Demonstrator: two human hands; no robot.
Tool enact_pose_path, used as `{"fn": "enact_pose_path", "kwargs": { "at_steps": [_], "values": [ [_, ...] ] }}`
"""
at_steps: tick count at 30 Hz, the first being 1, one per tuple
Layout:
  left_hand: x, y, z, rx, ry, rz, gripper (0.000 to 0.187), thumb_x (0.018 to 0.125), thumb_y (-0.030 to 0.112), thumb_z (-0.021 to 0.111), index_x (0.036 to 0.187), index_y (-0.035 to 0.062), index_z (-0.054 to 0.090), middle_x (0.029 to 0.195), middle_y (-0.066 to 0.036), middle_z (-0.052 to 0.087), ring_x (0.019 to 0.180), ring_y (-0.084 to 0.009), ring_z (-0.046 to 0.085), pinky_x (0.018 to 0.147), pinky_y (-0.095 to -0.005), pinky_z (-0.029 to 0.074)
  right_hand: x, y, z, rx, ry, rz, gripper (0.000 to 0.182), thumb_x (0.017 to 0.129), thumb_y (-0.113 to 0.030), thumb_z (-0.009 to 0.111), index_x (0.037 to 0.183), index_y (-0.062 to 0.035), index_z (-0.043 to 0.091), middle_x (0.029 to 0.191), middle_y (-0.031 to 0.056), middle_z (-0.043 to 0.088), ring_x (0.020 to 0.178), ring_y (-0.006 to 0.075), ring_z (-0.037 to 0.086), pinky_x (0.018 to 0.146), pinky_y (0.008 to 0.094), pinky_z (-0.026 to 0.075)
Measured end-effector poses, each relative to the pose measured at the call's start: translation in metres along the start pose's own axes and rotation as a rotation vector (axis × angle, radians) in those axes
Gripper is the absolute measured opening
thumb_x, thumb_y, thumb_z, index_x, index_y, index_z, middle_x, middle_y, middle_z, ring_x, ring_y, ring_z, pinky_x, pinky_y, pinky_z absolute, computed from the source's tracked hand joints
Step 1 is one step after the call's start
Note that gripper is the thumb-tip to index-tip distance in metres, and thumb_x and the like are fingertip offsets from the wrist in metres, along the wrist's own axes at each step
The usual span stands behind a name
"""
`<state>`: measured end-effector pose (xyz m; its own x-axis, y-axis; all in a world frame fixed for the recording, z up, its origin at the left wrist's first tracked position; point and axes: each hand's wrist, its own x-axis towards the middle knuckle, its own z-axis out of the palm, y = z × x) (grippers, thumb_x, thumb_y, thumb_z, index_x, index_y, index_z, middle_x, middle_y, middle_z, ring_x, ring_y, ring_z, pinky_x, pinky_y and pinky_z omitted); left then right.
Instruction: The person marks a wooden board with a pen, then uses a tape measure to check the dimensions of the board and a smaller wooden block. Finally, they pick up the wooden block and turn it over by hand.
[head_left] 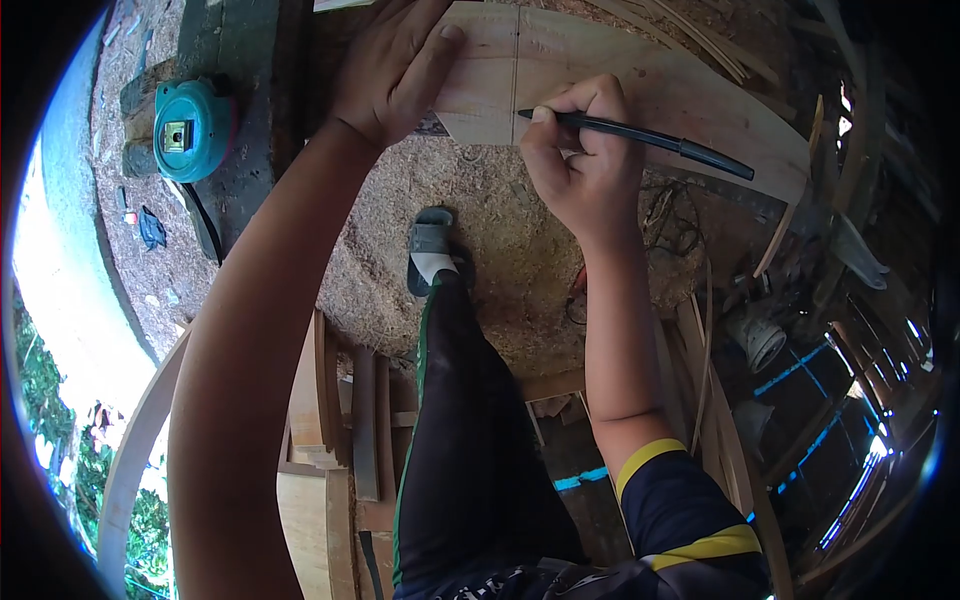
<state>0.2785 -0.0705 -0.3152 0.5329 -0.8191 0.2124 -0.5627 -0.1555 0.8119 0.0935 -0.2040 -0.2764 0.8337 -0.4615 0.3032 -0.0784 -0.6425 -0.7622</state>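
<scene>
One open left hand (388, 82) resting on board (610, 48); right hand (590, 165) pinching pen (660, 142), seemingly marking at line (516, 60); next stroke needing steadiness.

Harsh daylight pouring in from the left, pale ground (72, 230) bleached nearly white, soft shade over the sawdust floor (510, 250), gloom to the right pierced by glaring slivers, pen (705, 154) fairly crisp, fisheye-curved edges, black corners.
</scene>
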Motion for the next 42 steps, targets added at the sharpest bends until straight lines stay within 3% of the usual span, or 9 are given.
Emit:
{"fn": "enact_pose_path", "kwargs": {
  "at_steps": [22, 31, 40, 42],
  "values": [
    [-0.0016, -0.0030, 0.0018, 0.034, 0.030, 0.032, 0.050, 0.106, 0.035, 0.046, 0.140, 0.0001, 0.056, 0.129, -0.028, 0.063, 0.124, -0.0484, 0.058, 0.106, -0.0470, 0.044, -0.0034, 0.0019, 0.0010, 0.024, -0.005, 0.017, 0.018, 0.083, -0.006, 0.072, 0.091, -0.0094, 0.056, 0.065, 0.0013, 0.059, 0.061, 0.0248, 0.061, 0.072, 0.0409, 0.043],
    [-0.0003, -0.0034, 0.0015, 0.029, 0.024, 0.037, 0.049, 0.106, 0.034, 0.046, 0.140, 0.0011, 0.057, 0.127, -0.028, 0.064, 0.122, -0.0469, 0.060, 0.104, -0.0461, 0.045, -0.0037, 0.0002, 0.0016, 0.115, -0.002, 0.085, 0.017, 0.084, -0.007, 0.073, 0.091, -0.0093, 0.057, 0.064, 0.0006, 0.059, 0.058, 0.0203, 0.060, 0.070, 0.0396, 0.046],
    [-0.0030, -0.0058, 0.0018, -0.002, 0.015, 0.009, 0.048, 0.106, 0.034, 0.046, 0.138, -0.0005, 0.057, 0.126, -0.027, 0.063, 0.120, -0.0464, 0.060, 0.104, -0.0450, 0.045, -0.0031, 0.0014, 0.0008, -0.008, -0.016, 0.008, 0.017, 0.085, -0.007, 0.072, 0.091, -0.0088, 0.057, 0.062, -0.0006, 0.059, 0.057, 0.0198, 0.061, 0.069, 0.0396, 0.046],
    [-0.0037, -0.0071, 0.0022, 0.025, 0.020, 0.000, 0.049, 0.106, 0.033, 0.046, 0.139, -0.0012, 0.056, 0.127, -0.027, 0.063, 0.121, -0.0462, 0.060, 0.105, -0.0446, 0.045, -0.0039, 0.0005, 0.0030, 0.180, -0.003, 0.100, 0.017, 0.085, -0.006, 0.072, 0.091, -0.0088, 0.057, 0.061, -0.0011, 0.058, 0.056, 0.0191, 0.061, 0.070, 0.0395, 0.045]
  ]
}}
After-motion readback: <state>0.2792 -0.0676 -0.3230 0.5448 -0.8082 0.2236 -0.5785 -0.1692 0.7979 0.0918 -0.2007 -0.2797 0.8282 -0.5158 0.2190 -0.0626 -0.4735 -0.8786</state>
